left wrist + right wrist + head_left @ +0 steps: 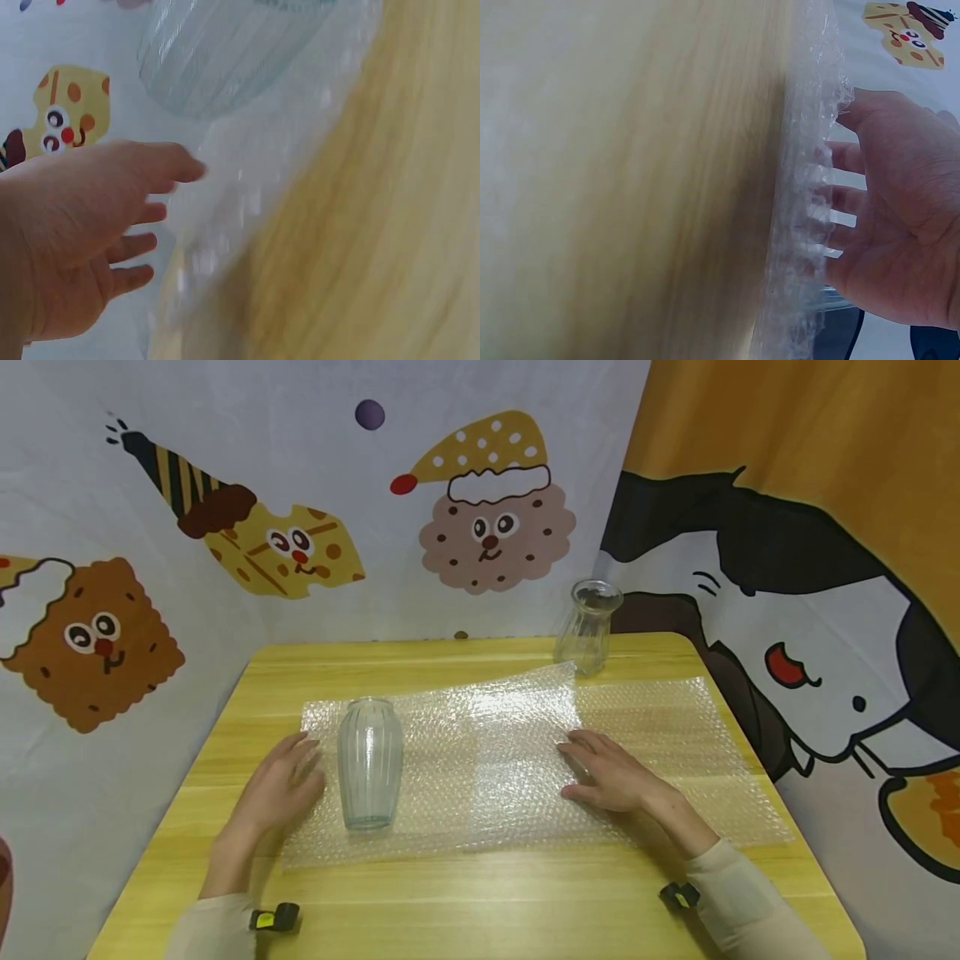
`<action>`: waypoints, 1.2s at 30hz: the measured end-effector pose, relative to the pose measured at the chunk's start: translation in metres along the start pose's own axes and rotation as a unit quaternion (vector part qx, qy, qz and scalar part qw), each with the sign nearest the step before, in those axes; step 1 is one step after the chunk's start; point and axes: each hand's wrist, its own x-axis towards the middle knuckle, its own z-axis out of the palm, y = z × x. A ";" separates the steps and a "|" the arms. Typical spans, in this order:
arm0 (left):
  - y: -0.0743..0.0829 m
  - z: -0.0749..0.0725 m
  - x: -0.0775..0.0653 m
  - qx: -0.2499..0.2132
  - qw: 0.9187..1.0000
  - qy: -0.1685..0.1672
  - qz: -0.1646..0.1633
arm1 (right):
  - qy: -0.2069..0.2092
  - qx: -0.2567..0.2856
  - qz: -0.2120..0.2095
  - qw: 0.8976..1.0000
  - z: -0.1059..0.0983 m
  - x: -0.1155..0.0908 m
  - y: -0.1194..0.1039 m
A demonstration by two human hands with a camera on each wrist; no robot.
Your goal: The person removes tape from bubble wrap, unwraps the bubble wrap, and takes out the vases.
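A ribbed clear glass vase (371, 764) lies on its side near the left end of the bubble wrap (435, 777), its pale green base toward me. At the wrap's left edge is my left hand (279, 781), fingers loosely bent and nothing gripped; the left wrist view has this hand (90, 232) beside the wrap with thumb and fingers apart. My right hand (617, 772) has its fingertips on the wrap where a brighter, doubled band ends. Spread fingers (846, 199) reach the wrap's edge in the right wrist view.
Another glass vase (583, 631), flared at the rim, stands upright at the back right of the wooden table (480, 902). More bubble wrap (675, 735) extends to the right under my right forearm. Printed cloth (300, 410) hangs behind and beside the table.
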 end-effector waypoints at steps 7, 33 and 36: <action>0.024 0.007 0.020 -0.057 0.995 0.085 0.014 | 0.000 0.000 0.002 1.000 0.001 0.000 0.001; 0.066 0.007 0.057 -0.220 0.940 -0.139 -0.222 | -0.001 -0.001 0.004 1.000 0.001 0.000 0.001; 0.067 0.008 0.059 -0.224 0.938 -0.143 -0.224 | 0.000 -0.003 0.004 1.000 0.001 0.000 0.001</action>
